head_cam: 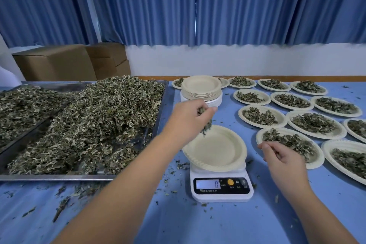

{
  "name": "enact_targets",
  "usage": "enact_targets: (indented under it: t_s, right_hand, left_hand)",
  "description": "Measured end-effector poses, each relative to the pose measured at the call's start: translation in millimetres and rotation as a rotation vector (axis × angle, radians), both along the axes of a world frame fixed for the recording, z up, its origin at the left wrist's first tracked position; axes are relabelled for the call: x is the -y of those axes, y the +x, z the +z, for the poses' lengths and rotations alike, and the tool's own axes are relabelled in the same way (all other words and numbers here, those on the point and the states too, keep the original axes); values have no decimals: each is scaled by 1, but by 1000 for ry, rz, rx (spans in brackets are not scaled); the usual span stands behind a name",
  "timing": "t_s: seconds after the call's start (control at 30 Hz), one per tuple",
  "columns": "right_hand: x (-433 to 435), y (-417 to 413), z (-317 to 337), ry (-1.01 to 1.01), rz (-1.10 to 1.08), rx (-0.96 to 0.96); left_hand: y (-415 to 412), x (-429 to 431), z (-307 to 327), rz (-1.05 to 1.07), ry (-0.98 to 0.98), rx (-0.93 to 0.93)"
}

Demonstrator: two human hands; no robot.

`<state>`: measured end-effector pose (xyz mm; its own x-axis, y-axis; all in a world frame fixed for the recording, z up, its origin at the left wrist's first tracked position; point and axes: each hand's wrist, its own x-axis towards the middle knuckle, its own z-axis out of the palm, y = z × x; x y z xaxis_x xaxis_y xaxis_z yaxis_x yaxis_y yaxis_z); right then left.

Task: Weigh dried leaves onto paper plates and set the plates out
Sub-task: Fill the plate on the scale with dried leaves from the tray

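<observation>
An empty paper plate [217, 150] sits on a white digital scale [221, 186] whose display reads 0. My left hand [188, 119] hovers over the plate's far left rim and grips a clump of dried leaves [206, 127], some of it dangling above the plate. My right hand [283, 162] hangs to the right of the scale with its fingers loosely curled, holding nothing that I can see. A big metal tray [161, 109] on the left holds a heap of dried leaves [95, 121].
A stack of empty paper plates [201, 87] stands behind the scale. Several filled plates [315, 123] lie in rows across the right of the blue table [198, 224]. Leaf crumbs litter the table. Cardboard boxes [59, 61] stand at the back left.
</observation>
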<state>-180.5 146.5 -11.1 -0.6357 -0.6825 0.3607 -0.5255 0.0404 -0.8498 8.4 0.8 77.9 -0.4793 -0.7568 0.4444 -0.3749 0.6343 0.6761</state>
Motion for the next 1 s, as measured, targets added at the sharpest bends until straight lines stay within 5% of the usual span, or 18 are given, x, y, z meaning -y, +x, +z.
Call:
enact_targets:
  t_s: [0.3, 0.57, 0.7, 0.8, 1.0]
  right_hand:
    - [1, -5, -1, -10, 2, 1]
    - [1, -5, -1, -16, 33, 6]
    - [-2, -4, -1, -11, 37, -1]
    - [-2, -4, -2, -10, 39, 1]
    - [2, -5, 0, -3, 41, -30]
  left_hand:
    - [-20, -15, -37, -256, 24, 351]
    - [1, -23, -39, -313, 64, 146]
    - [31, -23, -39, -65, -60, 161]
    - [67, -21, -43, 275, -263, 450]
    - [110, -17, -60, 548, 14, 1007]
